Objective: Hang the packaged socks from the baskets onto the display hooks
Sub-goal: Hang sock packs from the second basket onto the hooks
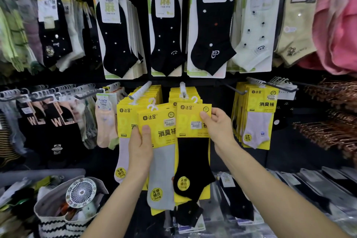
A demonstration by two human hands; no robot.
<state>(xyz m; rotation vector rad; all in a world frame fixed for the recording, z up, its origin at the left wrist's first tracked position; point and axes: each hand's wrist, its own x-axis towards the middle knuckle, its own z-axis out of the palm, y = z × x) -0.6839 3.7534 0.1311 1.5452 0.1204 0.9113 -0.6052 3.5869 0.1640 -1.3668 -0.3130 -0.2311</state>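
Observation:
My left hand (140, 148) grips a small stack of yellow-carded sock packs; the front one holds a grey sock (161, 170). My right hand (217, 127) pinches the yellow card of a black sock pack (193, 162), its white hanger loop just below a white-tipped display hook (182, 90). A second hook (141, 91) sits to the left. Both hooks carry rows of the same yellow packs (181, 95) behind the ones I hold.
A striped fabric basket (58, 222) at lower left holds a small white fan (81, 192) and oddments. More yellow packs (258, 116) hang to the right, black and white socks above, dark socks at left. Bagged socks lie on the shelf (289, 189) below.

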